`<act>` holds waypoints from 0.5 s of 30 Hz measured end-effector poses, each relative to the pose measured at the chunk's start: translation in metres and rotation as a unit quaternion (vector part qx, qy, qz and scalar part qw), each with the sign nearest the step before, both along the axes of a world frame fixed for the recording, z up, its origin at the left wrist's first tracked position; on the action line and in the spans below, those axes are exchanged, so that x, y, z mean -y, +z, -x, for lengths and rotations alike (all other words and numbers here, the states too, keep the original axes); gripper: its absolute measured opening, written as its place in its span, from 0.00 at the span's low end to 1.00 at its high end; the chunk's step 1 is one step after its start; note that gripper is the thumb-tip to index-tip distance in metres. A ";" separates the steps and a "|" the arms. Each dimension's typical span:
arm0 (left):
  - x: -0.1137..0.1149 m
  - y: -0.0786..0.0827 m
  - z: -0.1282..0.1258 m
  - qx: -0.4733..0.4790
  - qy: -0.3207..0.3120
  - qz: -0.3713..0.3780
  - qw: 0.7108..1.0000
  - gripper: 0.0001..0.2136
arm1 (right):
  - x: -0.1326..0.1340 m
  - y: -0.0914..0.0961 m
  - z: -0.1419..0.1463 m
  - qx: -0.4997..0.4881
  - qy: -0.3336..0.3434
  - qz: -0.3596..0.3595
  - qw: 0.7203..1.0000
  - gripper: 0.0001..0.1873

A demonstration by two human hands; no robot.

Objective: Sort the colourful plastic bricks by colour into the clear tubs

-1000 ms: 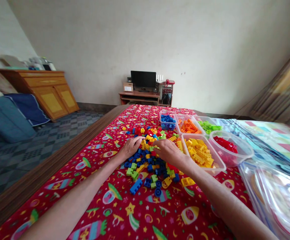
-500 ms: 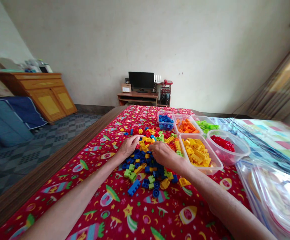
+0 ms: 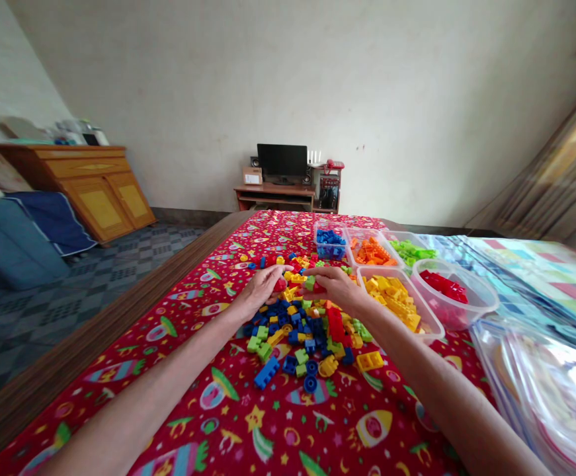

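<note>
A mixed pile of toy building bricks (image 3: 295,317) in blue, yellow, green and red lies on the red patterned cloth (image 3: 248,430). At the pile's left side, my left hand (image 3: 260,289) has its fingers curled round a red brick (image 3: 280,285). Opposite it, my right hand (image 3: 336,287) reaches over the pile with fingers spread, near a green brick (image 3: 310,283). Some red shows beneath its palm, partly hidden. Closer to me, a long red brick (image 3: 335,325) lies on the pile's right part.
Right of the pile stand clear tubs of sorted bricks: a blue tub (image 3: 331,246), an orange tub (image 3: 373,251), a green tub (image 3: 411,248), a yellow tub (image 3: 434,328) and a round red tub (image 3: 483,301). Stacked clear lids (image 3: 550,377) lie at the right.
My right hand has lifted and shifted slightly up and right, its fingers opening out. The long red brick and more of the pile now show below it. My left hand has barely moved.
</note>
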State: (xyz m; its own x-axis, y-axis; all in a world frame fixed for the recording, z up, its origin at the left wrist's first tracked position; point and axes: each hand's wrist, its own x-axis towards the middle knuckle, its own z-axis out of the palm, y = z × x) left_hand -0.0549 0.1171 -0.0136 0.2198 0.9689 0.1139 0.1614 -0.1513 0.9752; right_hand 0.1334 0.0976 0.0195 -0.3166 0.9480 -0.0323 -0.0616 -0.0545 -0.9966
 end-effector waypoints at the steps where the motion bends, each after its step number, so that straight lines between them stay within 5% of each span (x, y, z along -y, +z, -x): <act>1: 0.000 0.000 0.000 -0.009 -0.005 0.004 1.000 0.25 | 0.000 0.000 0.000 -0.021 -0.002 0.010 1.000 0.16; 4: 0.000 -0.001 -0.001 -0.068 -0.004 -0.008 0.998 0.25 | -0.004 -0.003 -0.001 -0.012 -0.005 0.010 1.000 0.16; 8: -0.005 -0.004 -0.001 -0.124 -0.019 -0.067 0.990 0.23 | -0.006 -0.004 -0.003 0.178 -0.024 -0.094 0.979 0.22; 12: -0.009 -0.006 0.001 -0.167 -0.031 -0.133 0.977 0.21 | 0.002 -0.001 -0.005 0.428 -0.062 -0.275 0.859 0.20; 15: -0.011 -0.007 0.003 -0.179 -0.011 -0.162 0.970 0.21 | 0.010 -0.007 -0.002 0.497 -0.026 -0.349 0.794 0.17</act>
